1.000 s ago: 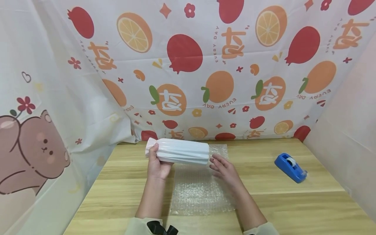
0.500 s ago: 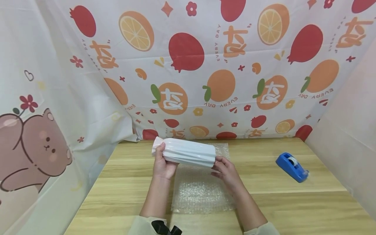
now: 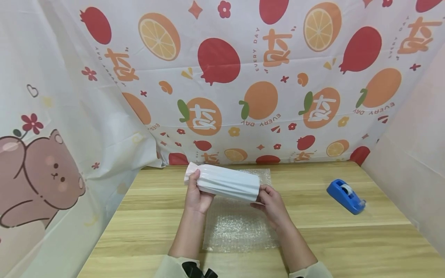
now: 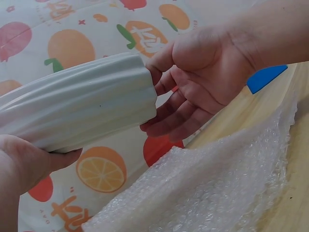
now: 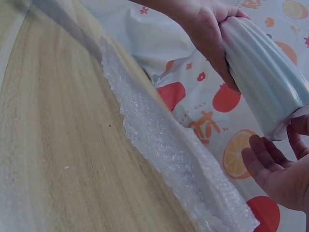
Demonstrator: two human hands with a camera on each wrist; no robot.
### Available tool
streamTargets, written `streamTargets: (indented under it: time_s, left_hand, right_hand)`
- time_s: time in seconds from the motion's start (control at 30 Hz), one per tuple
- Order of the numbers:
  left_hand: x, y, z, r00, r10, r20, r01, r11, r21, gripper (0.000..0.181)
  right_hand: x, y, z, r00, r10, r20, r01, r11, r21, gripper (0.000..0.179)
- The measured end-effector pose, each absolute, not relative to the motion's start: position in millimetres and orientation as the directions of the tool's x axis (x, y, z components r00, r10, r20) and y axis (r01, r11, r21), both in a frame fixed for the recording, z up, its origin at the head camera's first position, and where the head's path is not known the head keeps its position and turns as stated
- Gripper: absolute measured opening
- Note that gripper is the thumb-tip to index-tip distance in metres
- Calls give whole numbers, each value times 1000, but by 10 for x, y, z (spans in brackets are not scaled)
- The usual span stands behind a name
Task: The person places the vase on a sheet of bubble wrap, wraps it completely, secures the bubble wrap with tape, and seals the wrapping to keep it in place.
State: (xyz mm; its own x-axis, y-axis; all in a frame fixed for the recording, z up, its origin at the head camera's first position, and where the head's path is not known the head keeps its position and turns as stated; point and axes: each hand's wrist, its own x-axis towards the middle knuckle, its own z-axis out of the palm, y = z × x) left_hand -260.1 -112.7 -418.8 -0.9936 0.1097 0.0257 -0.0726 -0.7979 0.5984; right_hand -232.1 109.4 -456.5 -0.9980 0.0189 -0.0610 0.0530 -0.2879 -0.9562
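Observation:
A white fluted vase (image 3: 227, 182) lies nearly sideways in the air, its base end tilted slightly down to the right. My left hand (image 3: 198, 197) grips it near the narrow neck, thumb over the near side and fingers beneath. At the base end, my right hand (image 3: 272, 204) holds the edge with its fingertips; in the right wrist view the fingers of the right hand (image 5: 285, 176) curl at the rim, and the other fingers hang loosely below. Under both hands a sheet of clear bubble wrap (image 3: 240, 229) is spread flat on the table.
A blue tape dispenser (image 3: 345, 196) with a roll of clear tape stands on the right of the wooden table (image 3: 139, 224). A fruit-printed curtain (image 3: 222, 96) hangs behind the table's back edge, with pale cloth on both sides.
The vase has moved right and tilted a little further down at its base end. My right hand, apart from it a second ago, has come to its base edge.

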Motion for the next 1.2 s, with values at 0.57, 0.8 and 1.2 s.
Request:
streamTargets:
  time_s: [0.57, 0.8, 1.2]
  left_hand:
    - [-2587, -1020, -4225, -987, 159, 13, -117, -772, 625, 40]
    - [-2576, -930, -4271, -988, 151, -18, -127, -753, 645, 40]
    - [-2528, -773, -4331, -986, 162, -32, -141, -725, 674, 33]
  right_hand:
    - [-2294, 1167, -4528, -996, -57, -71, 88, -400, -912, 51]
    - [-2300, 1175, -4537, -994, -47, -98, 109, -434, -894, 52]
    - [-2319, 1162, -4555, -990, -30, -137, 136, -460, -877, 30]
